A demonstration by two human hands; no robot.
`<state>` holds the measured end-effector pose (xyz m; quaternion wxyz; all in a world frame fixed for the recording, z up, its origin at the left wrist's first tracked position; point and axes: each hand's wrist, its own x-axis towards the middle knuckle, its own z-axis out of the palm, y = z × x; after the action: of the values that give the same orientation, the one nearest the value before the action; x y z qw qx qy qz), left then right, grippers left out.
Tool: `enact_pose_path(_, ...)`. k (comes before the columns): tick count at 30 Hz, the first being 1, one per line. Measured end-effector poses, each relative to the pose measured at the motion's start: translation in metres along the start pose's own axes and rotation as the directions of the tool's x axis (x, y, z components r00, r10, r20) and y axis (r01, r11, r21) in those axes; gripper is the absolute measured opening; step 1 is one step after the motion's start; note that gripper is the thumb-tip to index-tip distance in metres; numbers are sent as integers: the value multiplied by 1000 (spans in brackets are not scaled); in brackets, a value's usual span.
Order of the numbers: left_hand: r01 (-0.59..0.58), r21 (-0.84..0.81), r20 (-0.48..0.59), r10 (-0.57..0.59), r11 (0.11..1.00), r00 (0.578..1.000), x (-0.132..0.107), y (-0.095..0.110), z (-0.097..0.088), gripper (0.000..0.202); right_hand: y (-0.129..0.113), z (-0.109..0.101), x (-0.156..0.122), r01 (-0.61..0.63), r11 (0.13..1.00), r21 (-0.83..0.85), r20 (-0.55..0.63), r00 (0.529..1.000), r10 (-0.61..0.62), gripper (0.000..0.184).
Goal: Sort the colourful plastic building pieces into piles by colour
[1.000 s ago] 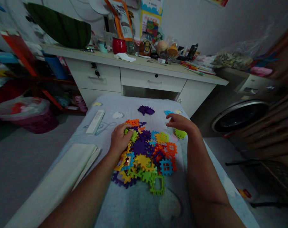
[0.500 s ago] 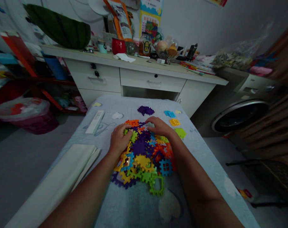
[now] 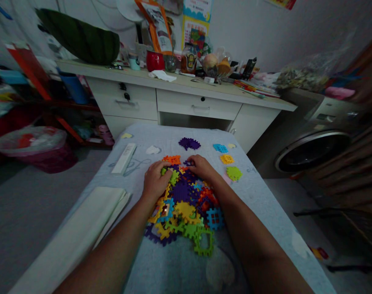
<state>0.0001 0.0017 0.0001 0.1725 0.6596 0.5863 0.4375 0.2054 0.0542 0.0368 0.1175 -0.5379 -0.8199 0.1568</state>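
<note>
A heap of colourful plastic interlocking pieces [image 3: 181, 191] with toothed edges lies in front of me. My left hand [image 3: 155, 181] rests on its left side, thumb and fingers apart around a green piece [image 3: 174, 177]. An orange piece [image 3: 171, 159] lies just beyond those fingertips. At the far edge of the heap, my right hand [image 3: 201, 166] pinches a small purple piece [image 3: 188, 163], partly hidden by the fingers. Farther off lie joined purple pieces [image 3: 189, 143]. To the right, apart from the heap, are a blue piece [image 3: 220, 148], a yellow piece [image 3: 226, 159] and a green piece [image 3: 234, 173].
A light patterned cloth [image 3: 161, 273] covers the table. On the left lie a white narrow box [image 3: 123, 159] and a folded pale cloth [image 3: 78, 232]. Behind stands a cluttered white cabinet [image 3: 201, 104], with a washing machine [image 3: 317, 134] at right.
My right hand has drawn slightly down and closed its fingers on a small purple piece. My left hand stays about where it was. The view has shifted slightly.
</note>
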Motion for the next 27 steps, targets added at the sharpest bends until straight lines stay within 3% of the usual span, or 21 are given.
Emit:
enact_pose_path(6, 23, -15, -3, -23, 1000, 1000, 0, 3, 0, 29, 6, 8, 4, -116, 993, -4, -87, 990, 116, 30)
enact_pose_path(11, 47, -27, -11, -47, 999, 999, -1, 6, -1, 28, 12, 10, 5, -96, 995, 11, -135, 986, 97, 32)
enact_pose_path(15, 42, -23, -14, -43, 999, 999, -1, 6, -1, 27, 25, 3, 11, -111, 991, 69, -269, 955, 125, 29)
enact_pose_path(21, 24, -4, -13, -24, 1000, 1000, -1, 3, 1, 25, 46, -11, 42, -112, 986, 122, -408, 900, 153, 21)
enact_pose_path(27, 42, -2, -15, -42, 999, 999, -1, 4, 0, 24, 50, -7, 77, -212, 967, 138, -426, 869, 252, 20)
